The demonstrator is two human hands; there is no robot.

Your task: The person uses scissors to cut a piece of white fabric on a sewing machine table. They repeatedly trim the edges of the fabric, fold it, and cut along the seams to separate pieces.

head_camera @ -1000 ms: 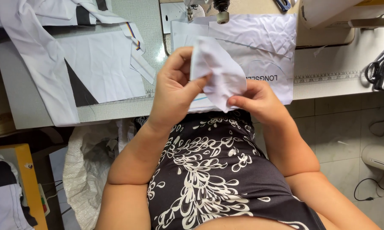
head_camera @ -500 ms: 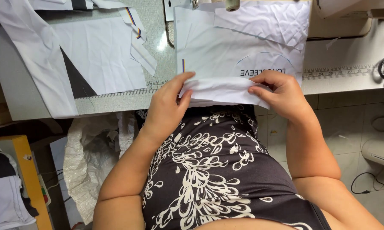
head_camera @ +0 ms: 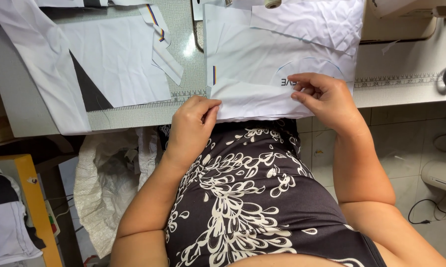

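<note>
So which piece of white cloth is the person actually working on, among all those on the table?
Start at the grey sewing table with the ruler strip along its front edge. The white cloth piece lies at that edge, before the person, pinched by the left hand and right hand. Unlike the neighbours, it bears a curved blue line and a short coloured stripe.
</note>
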